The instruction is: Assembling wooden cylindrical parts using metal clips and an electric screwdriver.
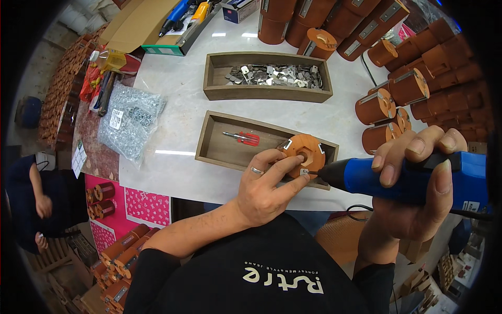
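My left hand (269,183), with a ring on one finger, grips a reddish-brown wooden cylinder (312,146) over the near wooden box. The cylinder's round end faces up and has a recessed hole in the middle. Small metal clips sit near its rim, and the left fingertips press beside one metal piece (304,171). In my right hand (413,167) is a blue electric screwdriver (355,177) with a black nose. It points left, and its thin bit meets the end face by that metal piece. Whether a screw is there is too small to tell.
A red-handled screwdriver (247,138) lies in the near box (201,149). The far box (209,78) holds many small metal plates. Similar cylinders (374,107) stand at the right and back. A plastic bag of screws (130,120) lies left; another person (44,204) is at far left.
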The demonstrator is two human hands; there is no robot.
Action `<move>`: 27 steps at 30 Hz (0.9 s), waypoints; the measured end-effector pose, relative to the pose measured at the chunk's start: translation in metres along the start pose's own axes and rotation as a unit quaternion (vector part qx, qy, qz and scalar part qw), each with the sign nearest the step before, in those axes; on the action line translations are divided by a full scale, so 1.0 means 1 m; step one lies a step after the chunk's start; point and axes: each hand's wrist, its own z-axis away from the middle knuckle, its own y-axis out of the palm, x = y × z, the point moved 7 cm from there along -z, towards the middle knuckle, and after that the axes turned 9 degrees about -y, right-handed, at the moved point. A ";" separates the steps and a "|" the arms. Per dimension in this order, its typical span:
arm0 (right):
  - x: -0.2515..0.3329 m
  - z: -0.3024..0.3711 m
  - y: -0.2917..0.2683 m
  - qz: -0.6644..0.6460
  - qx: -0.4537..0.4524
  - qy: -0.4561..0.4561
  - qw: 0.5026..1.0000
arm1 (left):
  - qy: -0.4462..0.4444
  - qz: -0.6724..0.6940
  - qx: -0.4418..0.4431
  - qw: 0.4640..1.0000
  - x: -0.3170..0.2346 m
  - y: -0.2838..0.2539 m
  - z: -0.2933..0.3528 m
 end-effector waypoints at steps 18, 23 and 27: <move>-0.001 -0.002 0.023 0.077 0.017 0.009 0.997 | -0.004 0.015 -0.001 1.000 0.002 -0.001 0.003; 0.001 0.000 0.033 0.119 0.023 0.009 0.993 | -0.002 0.013 -0.007 1.000 0.001 -0.003 0.002; 0.004 0.000 0.036 0.137 0.044 -0.005 0.990 | 0.002 0.017 -0.009 1.000 0.001 -0.003 0.003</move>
